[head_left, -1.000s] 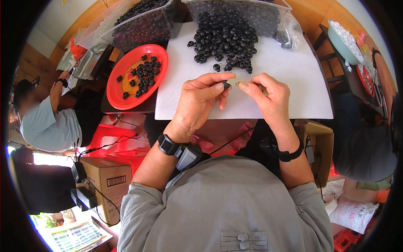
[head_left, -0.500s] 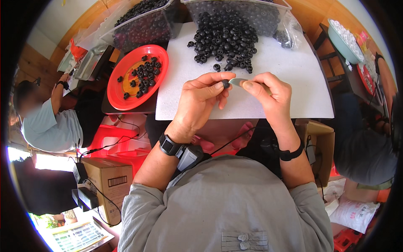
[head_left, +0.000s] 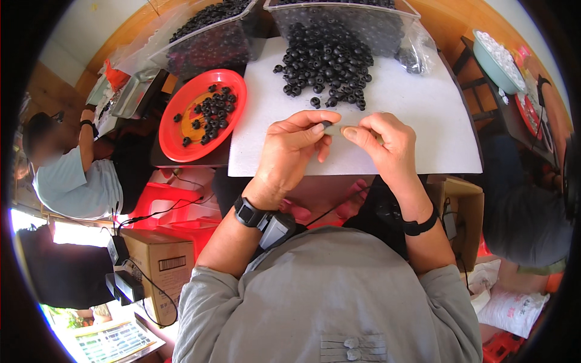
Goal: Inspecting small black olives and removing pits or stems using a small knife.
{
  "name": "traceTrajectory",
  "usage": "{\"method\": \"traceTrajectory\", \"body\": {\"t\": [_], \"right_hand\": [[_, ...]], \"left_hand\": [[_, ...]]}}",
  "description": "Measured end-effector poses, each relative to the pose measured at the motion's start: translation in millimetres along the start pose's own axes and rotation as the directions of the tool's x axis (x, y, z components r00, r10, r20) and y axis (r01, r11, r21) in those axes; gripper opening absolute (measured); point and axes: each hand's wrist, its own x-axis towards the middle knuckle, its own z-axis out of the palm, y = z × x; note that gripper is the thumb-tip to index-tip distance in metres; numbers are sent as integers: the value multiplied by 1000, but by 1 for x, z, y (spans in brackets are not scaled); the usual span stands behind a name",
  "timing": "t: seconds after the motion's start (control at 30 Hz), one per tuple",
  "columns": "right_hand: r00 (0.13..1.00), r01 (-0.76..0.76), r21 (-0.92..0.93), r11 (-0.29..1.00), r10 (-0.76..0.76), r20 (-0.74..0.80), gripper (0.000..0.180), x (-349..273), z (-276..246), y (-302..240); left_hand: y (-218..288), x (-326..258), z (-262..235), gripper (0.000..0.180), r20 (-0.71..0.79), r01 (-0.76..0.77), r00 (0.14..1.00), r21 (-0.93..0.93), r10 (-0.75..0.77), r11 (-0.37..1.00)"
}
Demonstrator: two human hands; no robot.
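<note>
My left hand pinches one black bead between thumb and forefinger, above the white sheet. My right hand pinches a thin, pale piece, apparently a blade, though small and blurred here, pointing toward the bead. Beyond my hands lies a heap of black beads; to my left, a red plate carries more.

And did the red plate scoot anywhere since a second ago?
No. The red plate keeps its place at the left edge of the white mat; just the whole view shifted slightly.
</note>
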Motion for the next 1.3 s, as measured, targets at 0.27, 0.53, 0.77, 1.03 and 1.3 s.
{"method": "traceTrajectory", "body": {"t": [0.27,0.53,0.77,1.03,1.3], "right_hand": [[997,3,218,976,15,-79,22,-5,-6,2],[995,64,131,989,-53,-88,23,-4,-5,1],[986,76,180,981,-47,-157,23,-7,-4,3],[981,103,139,985,-77,-179,23,-8,-5,3],[977,120,113,986,-97,-189,24,-8,-5,5]], "left_hand": [[48,-15,-23,25,-203,-200,923,473,327,858],[98,-13,-95,27,286,-67,720,936,633,-347],[42,34,-24,19,266,-281,859,959,438,-31],[21,70,-29,18,353,-289,863,931,360,-222],[15,44,-16,15,278,-245,881,960,382,-133]]}}
